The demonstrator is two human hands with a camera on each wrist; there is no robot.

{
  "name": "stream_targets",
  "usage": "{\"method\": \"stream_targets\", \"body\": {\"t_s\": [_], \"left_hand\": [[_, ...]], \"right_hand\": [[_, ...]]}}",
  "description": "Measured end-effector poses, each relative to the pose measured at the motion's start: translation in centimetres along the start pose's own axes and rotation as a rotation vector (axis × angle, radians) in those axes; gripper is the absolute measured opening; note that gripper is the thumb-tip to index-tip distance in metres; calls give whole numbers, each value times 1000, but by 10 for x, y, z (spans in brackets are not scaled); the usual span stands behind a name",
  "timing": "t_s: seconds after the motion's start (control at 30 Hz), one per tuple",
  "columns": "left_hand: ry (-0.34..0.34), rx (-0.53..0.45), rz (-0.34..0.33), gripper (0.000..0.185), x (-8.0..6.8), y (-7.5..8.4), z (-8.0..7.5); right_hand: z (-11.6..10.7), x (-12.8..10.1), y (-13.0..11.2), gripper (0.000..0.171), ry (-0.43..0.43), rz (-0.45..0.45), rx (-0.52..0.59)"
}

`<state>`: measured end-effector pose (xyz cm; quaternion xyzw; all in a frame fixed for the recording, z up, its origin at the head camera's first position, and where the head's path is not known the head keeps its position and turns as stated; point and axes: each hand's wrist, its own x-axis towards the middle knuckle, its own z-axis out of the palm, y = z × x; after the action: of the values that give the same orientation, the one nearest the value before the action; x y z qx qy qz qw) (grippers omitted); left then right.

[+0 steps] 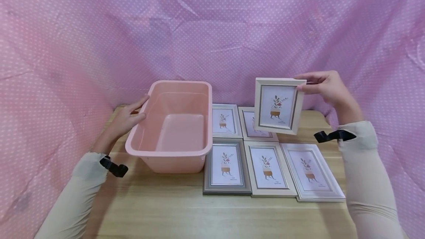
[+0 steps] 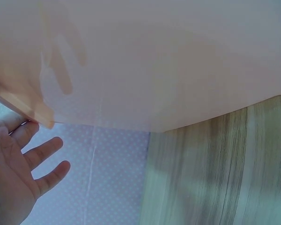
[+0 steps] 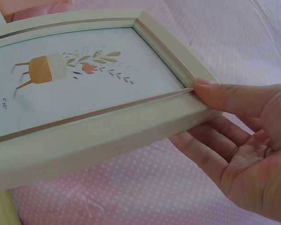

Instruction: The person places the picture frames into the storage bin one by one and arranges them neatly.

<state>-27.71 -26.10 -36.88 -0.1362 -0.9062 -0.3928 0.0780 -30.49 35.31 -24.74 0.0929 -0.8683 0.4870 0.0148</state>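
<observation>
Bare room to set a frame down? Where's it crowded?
Bare: the light wooden table in front of the pink plastic tub and five flat rectangular picture frames; the tub's visible floor; the back right patch behind the rightmost white frame, partly screened by the raised cream frame. Crowded: right of the tub, frames packed close.

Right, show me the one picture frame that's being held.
The cream frame pinched at a corner by the right hand; the others in view lie flat on the table.
</observation>
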Motion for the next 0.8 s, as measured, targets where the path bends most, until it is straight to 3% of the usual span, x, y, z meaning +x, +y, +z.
{"method": "stream_targets", "body": {"t_s": [0.47, 0.7, 0.8], "left_hand": [[-32, -34, -21, 58, 0, -1, -2], [-41, -26, -39, 58, -2, 0, -1], [-52, -33, -10, 58, -5, 5, -2]], "right_hand": [[17, 10, -16, 44, 29, -48, 93], [28, 15, -23, 39, -8, -58, 388], [33, 16, -26, 38, -12, -61, 491]]}}
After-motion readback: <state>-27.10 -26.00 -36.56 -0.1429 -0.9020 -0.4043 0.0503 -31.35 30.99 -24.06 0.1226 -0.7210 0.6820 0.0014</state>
